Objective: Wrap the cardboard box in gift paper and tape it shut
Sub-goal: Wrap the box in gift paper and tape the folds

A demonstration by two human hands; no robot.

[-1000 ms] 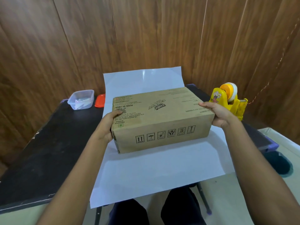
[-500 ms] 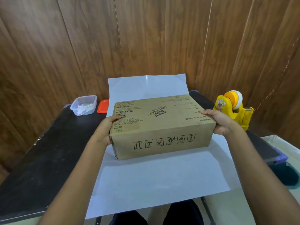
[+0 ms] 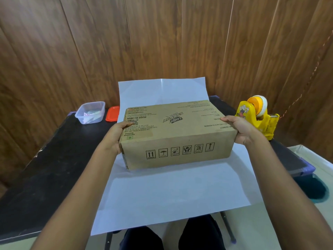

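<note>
From the head camera, the cardboard box [image 3: 178, 134] sits on the white gift paper [image 3: 171, 192] spread over the black table [image 3: 45, 168]. The left hand [image 3: 115, 136] and the right hand [image 3: 243, 129] grip its two ends, thumbs on top. A yellow tape dispenser [image 3: 257, 116] stands just beside the right hand.

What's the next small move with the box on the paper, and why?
Probably release the cardboard box and lift the near edge of the gift paper up over it. The left hand and right hand grip the box's two ends, and it seems to sit flat mid-sheet, with paper free in front and behind. No fold is made yet, and the tape dispenser stands unused.
</note>
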